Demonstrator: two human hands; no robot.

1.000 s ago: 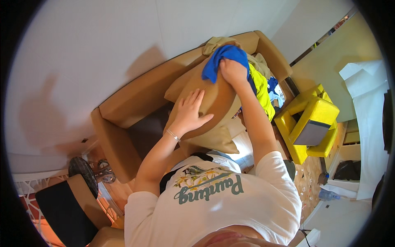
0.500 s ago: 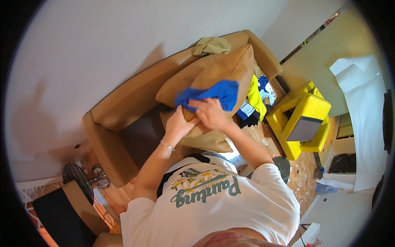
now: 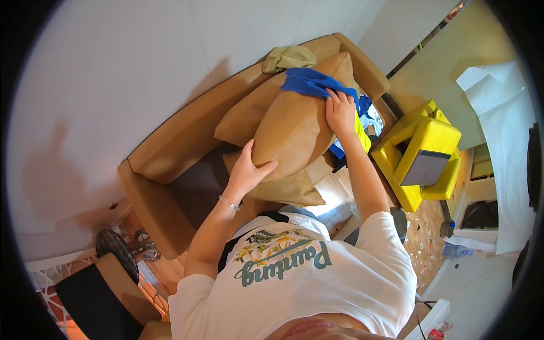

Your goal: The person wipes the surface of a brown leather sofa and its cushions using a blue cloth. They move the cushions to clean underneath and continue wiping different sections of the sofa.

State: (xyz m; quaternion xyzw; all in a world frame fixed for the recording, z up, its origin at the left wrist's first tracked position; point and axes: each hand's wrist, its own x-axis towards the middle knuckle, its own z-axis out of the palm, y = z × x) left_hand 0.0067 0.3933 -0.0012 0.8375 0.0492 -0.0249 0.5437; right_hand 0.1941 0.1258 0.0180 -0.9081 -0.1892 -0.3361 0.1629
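A tan leather-look cushion [image 3: 294, 130] stands tilted in front of me, one corner pointing away to the upper right. At its near left corner my left hand [image 3: 249, 170] grips the edge, thumb on the face and fingers round the side. A blue cloth [image 3: 309, 80] drapes across the far part of the cushion. Over on the cushion's right side, my right hand [image 3: 341, 113] holds the cloth's edge with bent fingers against the leather. Behind it leans a second tan cushion [image 3: 241, 119], and another tan cushion [image 3: 294, 190] lies below, partly covered.
The brown sofa [image 3: 153, 207] runs along the wall, with khaki fabric [image 3: 289, 58] over its back. Yellow clothing [image 3: 361, 135] is heaped at its right end. A yellow armchair [image 3: 422, 153] stands right. A black-and-tan chair [image 3: 99, 300] is at lower left, a plastic bottle [image 3: 456, 251] at right.
My right hand has moved away and to the right with the blue cloth, from the cushion's near end to its far part. My left hand stays at the near corner.
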